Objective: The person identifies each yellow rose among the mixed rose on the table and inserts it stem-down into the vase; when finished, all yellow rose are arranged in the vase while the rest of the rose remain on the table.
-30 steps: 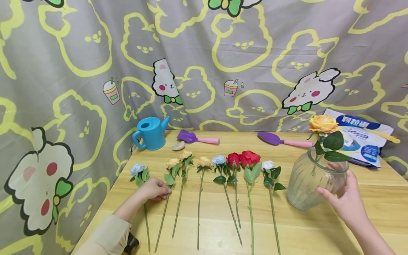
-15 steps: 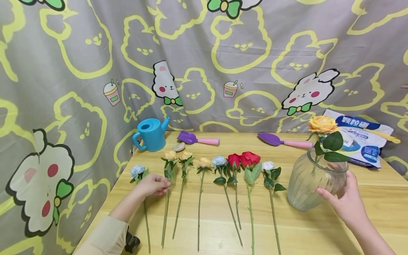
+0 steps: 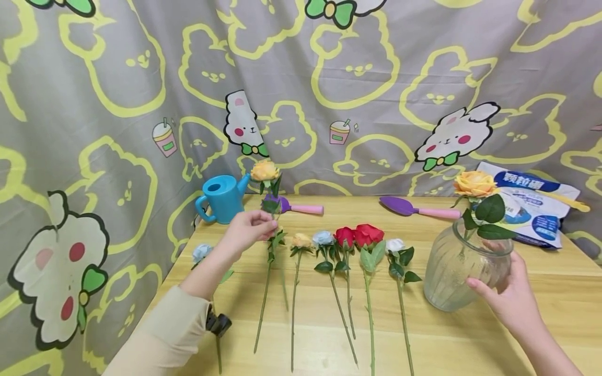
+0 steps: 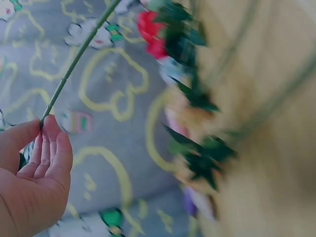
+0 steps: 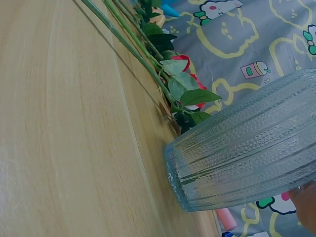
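Observation:
My left hand (image 3: 246,232) pinches the stem of a yellow rose (image 3: 264,171) between thumb and fingers, with the bloom raised above the table. In the left wrist view the thin green stem (image 4: 74,69) slants up from the fingertips. On the right, my right hand (image 3: 508,300) grips a clear ribbed glass vase (image 3: 451,274) by its side. One orange-yellow rose (image 3: 474,184) stands in that vase, its stem (image 5: 190,178) showing through the glass in the right wrist view. Below the left hand lies another yellow rose, its stem (image 3: 263,308) visible and its bloom hidden.
A row of roses lies on the wooden table (image 3: 320,313): pale blue (image 3: 323,237), peach (image 3: 301,241), red (image 3: 369,233) and white (image 3: 395,244). Behind them are a blue watering can (image 3: 224,198), two purple toy trowels (image 3: 398,204) and a blue-white bag (image 3: 536,209).
My left hand has lifted the yellow rose off the table and moved it up and to the right. My right hand and the vase have stayed in place.

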A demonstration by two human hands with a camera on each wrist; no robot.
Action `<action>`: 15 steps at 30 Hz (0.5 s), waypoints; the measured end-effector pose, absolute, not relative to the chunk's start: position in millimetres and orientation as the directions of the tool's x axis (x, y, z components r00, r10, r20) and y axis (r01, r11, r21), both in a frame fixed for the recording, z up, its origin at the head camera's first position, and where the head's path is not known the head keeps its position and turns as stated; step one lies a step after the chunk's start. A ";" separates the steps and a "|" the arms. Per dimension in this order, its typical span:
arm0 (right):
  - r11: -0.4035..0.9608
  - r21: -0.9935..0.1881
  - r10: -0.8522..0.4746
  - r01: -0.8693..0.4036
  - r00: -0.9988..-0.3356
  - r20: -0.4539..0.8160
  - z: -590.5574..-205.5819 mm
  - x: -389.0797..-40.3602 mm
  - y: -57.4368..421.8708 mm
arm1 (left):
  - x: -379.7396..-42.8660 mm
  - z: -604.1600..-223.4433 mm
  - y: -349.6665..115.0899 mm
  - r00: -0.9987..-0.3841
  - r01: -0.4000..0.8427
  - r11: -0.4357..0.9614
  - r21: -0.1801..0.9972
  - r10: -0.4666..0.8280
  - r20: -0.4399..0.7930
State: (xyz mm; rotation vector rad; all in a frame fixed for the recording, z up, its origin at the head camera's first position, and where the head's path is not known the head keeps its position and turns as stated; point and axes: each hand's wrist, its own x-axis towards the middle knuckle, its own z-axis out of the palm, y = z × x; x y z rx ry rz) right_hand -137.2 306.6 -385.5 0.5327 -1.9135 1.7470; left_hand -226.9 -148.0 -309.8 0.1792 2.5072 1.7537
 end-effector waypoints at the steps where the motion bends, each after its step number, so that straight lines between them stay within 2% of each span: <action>1: 0.099 -0.803 0.044 -0.587 -0.804 0.593 -385.2 -136.8 306.4 | -228.1 -304.4 -141.2 -0.989 0.068 0.327 0.943 0.147 0.021; 7: 0.084 -0.808 0.052 -0.584 -0.807 0.589 -384.4 -137.0 305.2 | -235.1 -274.2 -101.2 -0.974 0.180 0.207 0.962 0.173 0.145; 15: 0.078 -0.810 0.053 -0.582 -0.808 0.586 -386.0 -136.9 304.8 | -240.8 -230.4 -34.6 -0.922 0.362 0.049 0.931 0.168 0.349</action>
